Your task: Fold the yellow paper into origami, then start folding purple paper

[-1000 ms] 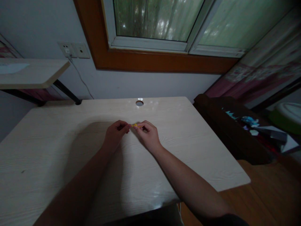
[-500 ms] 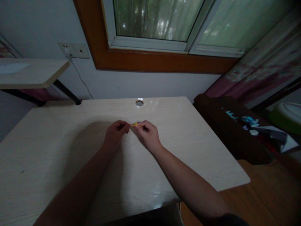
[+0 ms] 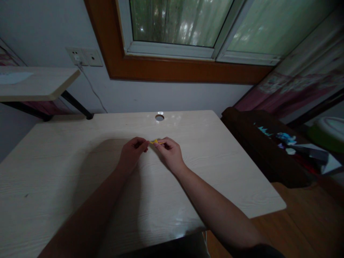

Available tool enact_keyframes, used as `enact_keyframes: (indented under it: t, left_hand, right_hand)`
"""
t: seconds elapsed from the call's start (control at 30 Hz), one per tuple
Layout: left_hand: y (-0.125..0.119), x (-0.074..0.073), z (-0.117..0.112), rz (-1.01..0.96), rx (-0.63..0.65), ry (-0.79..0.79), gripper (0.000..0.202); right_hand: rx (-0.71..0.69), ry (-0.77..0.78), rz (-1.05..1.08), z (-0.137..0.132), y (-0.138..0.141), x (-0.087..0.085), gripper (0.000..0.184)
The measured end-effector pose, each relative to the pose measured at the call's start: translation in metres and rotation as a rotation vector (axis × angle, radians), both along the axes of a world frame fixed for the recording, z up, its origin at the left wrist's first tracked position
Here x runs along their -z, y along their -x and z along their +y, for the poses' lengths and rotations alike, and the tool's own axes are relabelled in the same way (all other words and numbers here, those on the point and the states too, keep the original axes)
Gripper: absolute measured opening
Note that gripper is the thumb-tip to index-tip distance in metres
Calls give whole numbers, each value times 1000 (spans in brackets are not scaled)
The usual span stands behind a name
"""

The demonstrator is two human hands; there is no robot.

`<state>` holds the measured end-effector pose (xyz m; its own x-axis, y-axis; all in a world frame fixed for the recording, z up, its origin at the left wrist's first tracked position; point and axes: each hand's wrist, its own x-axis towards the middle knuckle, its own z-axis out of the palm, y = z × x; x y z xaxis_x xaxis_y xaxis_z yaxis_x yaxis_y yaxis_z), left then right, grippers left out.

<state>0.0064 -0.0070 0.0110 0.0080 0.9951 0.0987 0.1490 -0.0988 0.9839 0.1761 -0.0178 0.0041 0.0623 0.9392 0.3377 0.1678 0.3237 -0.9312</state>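
Yellow pc (image 3: 155, 142) pinched btwn L+R hands (image 3: 171, 153) (part-hidden).

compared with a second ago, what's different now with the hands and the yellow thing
Very little: the small yellow piece seems to have tilted slightly, its upper corner showing a bit higher. Nothing was newly taken hold of or let go. The left hand and right hand stayed in place above the table, with the piece between their fingertips.
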Motion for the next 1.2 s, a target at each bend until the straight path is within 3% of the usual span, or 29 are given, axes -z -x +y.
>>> enact_keyframes:
  t: [0.23,0.47,0.77,1.2]
  left_hand:
    - [-1,3,1,-122,6,-11,23]
    - [1,5,4,-282,-85,-15,22]
    - [-2,-4,-4,-53,-4,-121,20]
    - [-3,-7,-7,-9,44,-134,17]
  right_hand:
    - [10,15,-4,1,0,0,22]
    - [18,67,77,3,-1,5,26]
    - [-8,83,91,3,-1,7,27]
    - [28,120,117,4,0,3,30]
